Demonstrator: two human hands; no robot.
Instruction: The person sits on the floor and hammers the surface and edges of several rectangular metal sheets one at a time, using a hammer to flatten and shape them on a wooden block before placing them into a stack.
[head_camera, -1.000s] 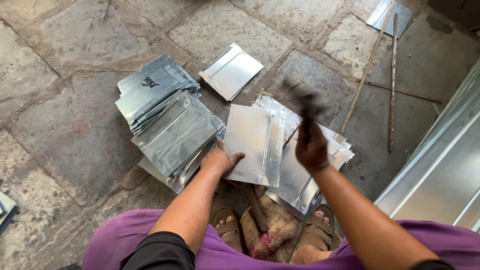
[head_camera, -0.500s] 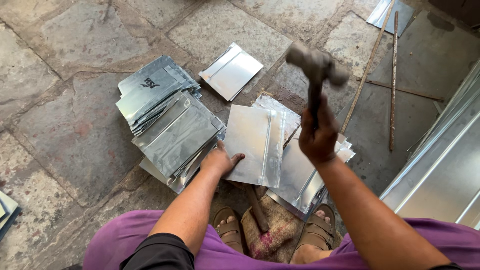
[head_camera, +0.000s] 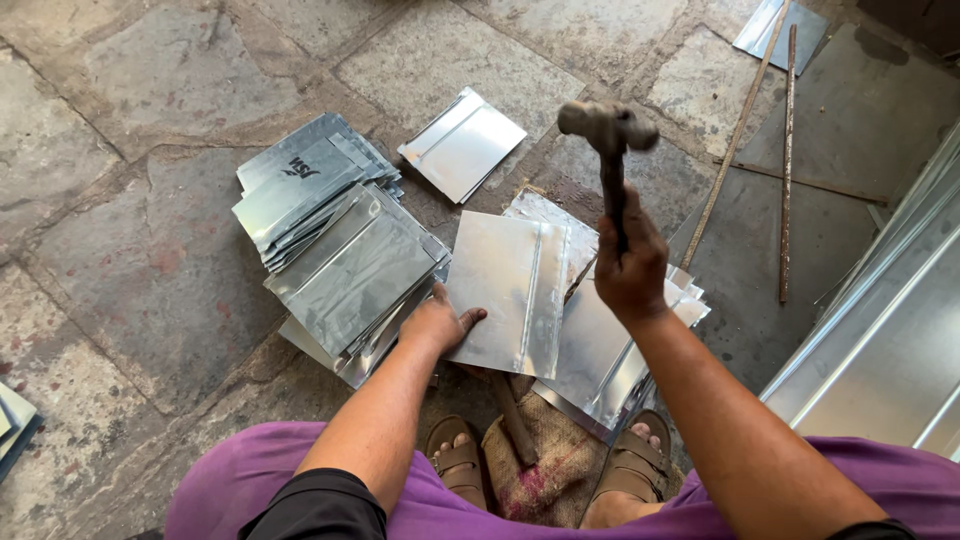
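Right hand (head_camera: 630, 270) grips a raised hammer (head_camera: 607, 128); left hand (head_camera: 438, 322) presses a folded metal sheet (head_camera: 510, 290).

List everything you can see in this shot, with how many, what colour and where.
Hammer: one, dark metal head and handle, raised in the right hand.
Folded sheet: one, silver, centre, under the left hand.
Sheet stack: one fanned pile, silver-grey, left of centre.
Sheet pile: several, silver, under and right of the folded sheet.
Lone sheet: one, silver, top centre.
Rods: two, rusty, upper right.
Long panels: silver, right edge.
Sacking: one, tan, between the feet.
Floor: grey stone slabs.
Sandals: two, brown, bottom centre.
Left hand: pressing the folded sheet.
Right hand: gripping the hammer.
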